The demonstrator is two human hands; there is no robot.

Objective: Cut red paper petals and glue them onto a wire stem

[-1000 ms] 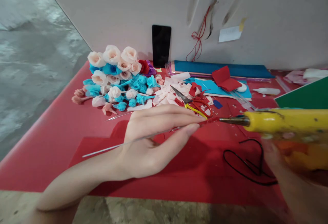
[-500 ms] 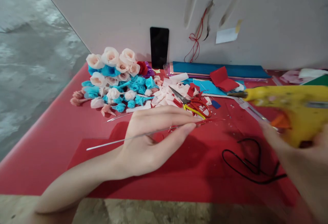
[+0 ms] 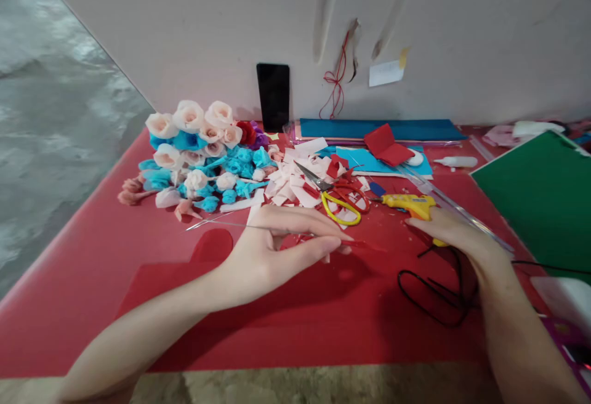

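My left hand [image 3: 286,250] pinches a thin metal wire [image 3: 235,224] between thumb and fingers. A narrow red strip [image 3: 367,245] sticks out beyond the fingertips on the right. My right hand [image 3: 443,225] grips a yellow hot glue gun [image 3: 409,205], its nozzle facing left, low over the table or on it. Part of the handle is hidden by the hand. Scissors [image 3: 339,197] with one yellow and one red handle lie just beyond my left hand, among pale paper scraps [image 3: 295,182]. Red crepe paper [image 3: 258,336] lies beneath my left hand.
Paper flowers [image 3: 198,157] are heaped at back left. A phone [image 3: 273,97] leans on the wall. Behind the scissors lie blue paper sheets [image 3: 383,128]. A green board [image 3: 545,194], a small white bottle [image 3: 457,162] and a black cord [image 3: 434,311] are on the right.
My right hand has brought the glue gun down and away from the camera, toward the table beside the scissors. My left hand still pinches the wire, now tilted differently. The view has shifted slightly.
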